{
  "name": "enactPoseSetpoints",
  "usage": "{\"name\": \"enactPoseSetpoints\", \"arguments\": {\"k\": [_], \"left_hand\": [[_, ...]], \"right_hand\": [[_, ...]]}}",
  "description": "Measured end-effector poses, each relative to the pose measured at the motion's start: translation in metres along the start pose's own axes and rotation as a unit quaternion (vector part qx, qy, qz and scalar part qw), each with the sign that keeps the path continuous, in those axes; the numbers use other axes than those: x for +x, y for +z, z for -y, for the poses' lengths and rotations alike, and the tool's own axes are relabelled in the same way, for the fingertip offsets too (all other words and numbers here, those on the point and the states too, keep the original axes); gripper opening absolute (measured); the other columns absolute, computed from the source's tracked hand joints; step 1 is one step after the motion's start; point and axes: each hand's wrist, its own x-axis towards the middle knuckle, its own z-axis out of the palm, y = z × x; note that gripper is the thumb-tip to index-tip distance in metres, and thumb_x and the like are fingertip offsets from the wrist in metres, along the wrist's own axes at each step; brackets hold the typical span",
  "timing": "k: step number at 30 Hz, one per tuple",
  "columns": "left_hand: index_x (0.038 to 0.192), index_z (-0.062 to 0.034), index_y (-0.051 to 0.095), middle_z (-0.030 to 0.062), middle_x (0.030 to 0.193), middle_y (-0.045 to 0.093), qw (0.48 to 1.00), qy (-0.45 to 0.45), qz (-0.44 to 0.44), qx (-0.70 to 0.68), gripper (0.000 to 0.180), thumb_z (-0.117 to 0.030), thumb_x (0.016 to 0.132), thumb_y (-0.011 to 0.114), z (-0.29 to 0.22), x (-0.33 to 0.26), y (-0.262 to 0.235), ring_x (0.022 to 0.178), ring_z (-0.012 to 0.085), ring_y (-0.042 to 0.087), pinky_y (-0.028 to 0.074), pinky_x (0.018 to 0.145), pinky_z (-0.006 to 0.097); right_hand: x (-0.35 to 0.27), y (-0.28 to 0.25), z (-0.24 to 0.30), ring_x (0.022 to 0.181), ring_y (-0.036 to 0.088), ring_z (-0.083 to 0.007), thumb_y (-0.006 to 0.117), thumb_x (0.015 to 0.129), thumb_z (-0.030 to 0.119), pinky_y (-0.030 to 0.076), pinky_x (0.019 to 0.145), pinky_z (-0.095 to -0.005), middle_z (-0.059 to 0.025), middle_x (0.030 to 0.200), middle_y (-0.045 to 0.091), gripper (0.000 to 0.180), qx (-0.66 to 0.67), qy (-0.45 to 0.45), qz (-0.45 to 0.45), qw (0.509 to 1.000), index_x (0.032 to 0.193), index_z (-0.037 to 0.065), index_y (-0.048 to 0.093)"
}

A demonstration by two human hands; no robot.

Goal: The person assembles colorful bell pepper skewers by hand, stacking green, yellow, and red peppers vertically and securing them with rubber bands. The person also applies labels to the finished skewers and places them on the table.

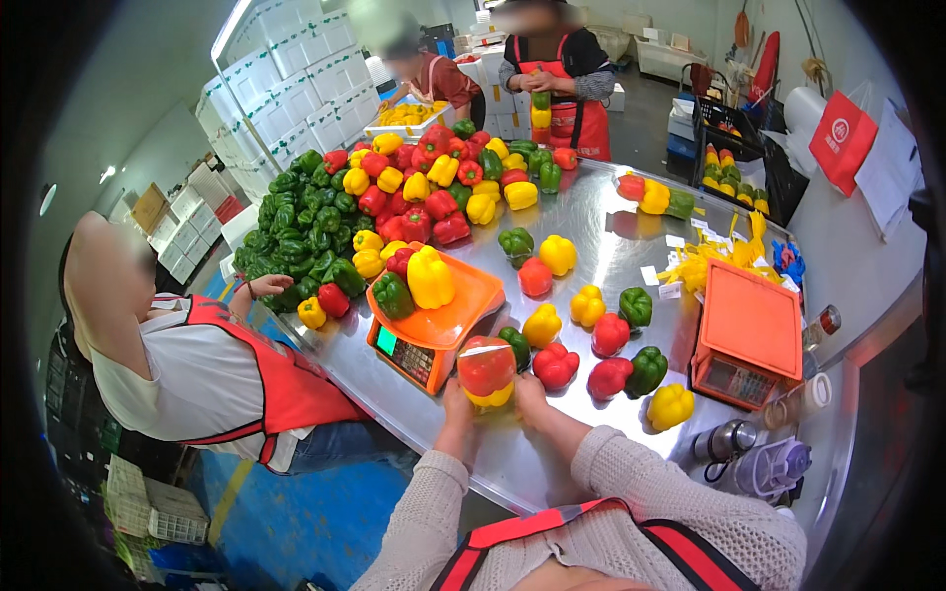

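Observation:
Between my two hands is a see-through bag of bell peppers (pixel 486 369), with a red one above a yellow one. My left hand (pixel 456 412) closes on its left side and my right hand (pixel 533 402) on its right. Just beyond stands an orange digital scale (pixel 478 307); a yellow bell pepper (pixel 430 278), a green bell pepper (pixel 393 296) and part of a red one lie in its pan. To the right of my hands, several loose peppers are spread on the steel table, among them a red bell pepper (pixel 556 365) and a yellow bell pepper (pixel 671 407).
A big heap of green peppers (pixel 301 222) and mixed red and yellow ones fills the far left. A second orange scale (pixel 751 320), yellow ties (pixel 724 256) and bottles (pixel 774 465) line the right side. One co-worker (pixel 227 374) stands at left; two more work beyond the table.

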Motion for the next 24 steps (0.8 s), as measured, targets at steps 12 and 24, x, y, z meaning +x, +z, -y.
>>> {"name": "enactPoseSetpoints", "arguments": {"k": [12,24], "left_hand": [[0.084,-0.0008,0.058,0.0062,0.077,0.056,0.908,0.228,0.006,0.351,0.03,-0.026,0.1,0.057,-0.07,-0.005,0.035,0.076,0.013,0.052,0.046,0.07,0.03],[0.087,-0.005,0.046,0.0104,0.11,0.065,0.864,0.362,0.276,0.217,0.017,-0.006,0.094,0.062,-0.244,-0.119,0.126,0.082,0.008,0.055,0.048,0.07,0.023]], "right_hand": [[-0.111,-0.042,0.096,0.081,0.058,-0.0148,0.061,0.096,0.021,0.047,0.075,-0.0295,-0.0069,0.086,0.061,0.021,0.044,-0.346,-0.059,0.935,0.1,0.001,0.059],[-0.23,-0.137,0.226,0.097,0.062,-0.0104,0.052,0.101,0.009,0.05,0.084,-0.0248,-0.003,0.107,0.066,0.023,-0.087,-0.489,0.265,0.827,0.121,0.003,0.062]]}}
